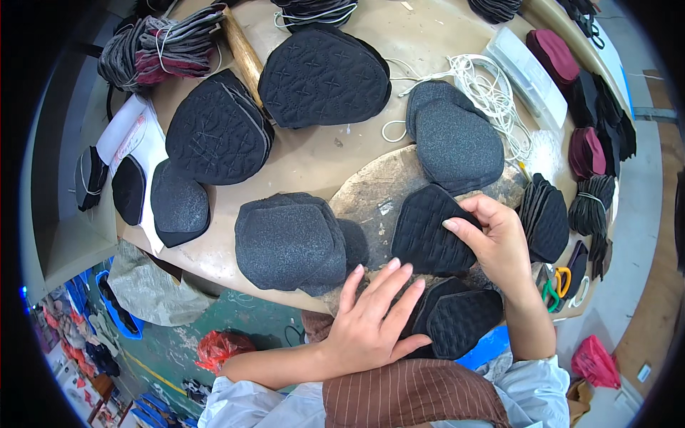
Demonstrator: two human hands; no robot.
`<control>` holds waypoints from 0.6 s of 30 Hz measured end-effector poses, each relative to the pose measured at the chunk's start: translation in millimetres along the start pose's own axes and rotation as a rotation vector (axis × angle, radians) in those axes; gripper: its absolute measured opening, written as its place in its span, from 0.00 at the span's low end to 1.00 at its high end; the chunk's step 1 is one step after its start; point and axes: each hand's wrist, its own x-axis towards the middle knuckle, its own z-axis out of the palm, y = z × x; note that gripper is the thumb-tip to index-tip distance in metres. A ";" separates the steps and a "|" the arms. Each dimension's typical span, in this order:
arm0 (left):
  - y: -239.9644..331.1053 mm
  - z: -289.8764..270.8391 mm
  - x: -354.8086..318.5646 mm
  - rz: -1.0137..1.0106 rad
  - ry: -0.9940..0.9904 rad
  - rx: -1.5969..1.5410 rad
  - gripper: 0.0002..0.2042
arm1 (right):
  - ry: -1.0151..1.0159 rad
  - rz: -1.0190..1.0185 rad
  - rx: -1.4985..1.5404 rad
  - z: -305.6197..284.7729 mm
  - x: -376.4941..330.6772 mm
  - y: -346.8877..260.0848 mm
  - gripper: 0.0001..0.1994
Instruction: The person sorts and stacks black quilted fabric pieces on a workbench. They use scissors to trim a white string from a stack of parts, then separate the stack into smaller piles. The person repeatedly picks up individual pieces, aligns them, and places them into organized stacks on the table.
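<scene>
My right hand [499, 242] pinches the right edge of a black quilted fabric piece [432, 232] between thumb and fingers. The piece lies over a worn round wooden board [367, 189]. My left hand [371, 317] is open with fingers spread, just below the piece's lower left corner, and holds nothing. Left of the board is a stack of dark grey speckled pads [289, 242]. More grey pads [460, 146] overlap beyond the quilted piece. Nearest my body, other black quilted pieces [467, 317] lie partly behind my left hand.
Large black quilted stacks [321, 75] stand at the back, beside a wooden handle [242, 53]. Tangled white cord [492, 93] lies near a clear plastic box [528, 78]. On the right are fanned black pieces [544, 217] and orange-handled scissors [564, 282]. A tied fabric bundle [160, 50] sits far left.
</scene>
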 end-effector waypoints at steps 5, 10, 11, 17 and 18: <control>3.6 -1.8 29.4 -0.026 -0.094 0.129 0.40 | -0.020 -0.002 -0.024 -1.0 -0.2 -4.4 0.07; 0.2 14.0 30.5 -0.085 -0.170 0.276 0.45 | 0.022 -0.005 0.173 0.5 -6.7 -1.4 0.09; 1.4 13.9 30.2 -0.089 -0.171 0.290 0.45 | 0.004 0.118 0.027 -8.8 -11.5 -11.4 0.08; 5.4 11.3 65.4 -0.136 -0.114 0.453 0.28 | 0.025 0.085 -0.260 -21.9 -7.6 -8.5 0.08; 8.4 6.4 72.8 -0.160 -0.142 0.400 0.28 | -0.001 0.049 -0.318 -24.8 -7.1 -9.8 0.09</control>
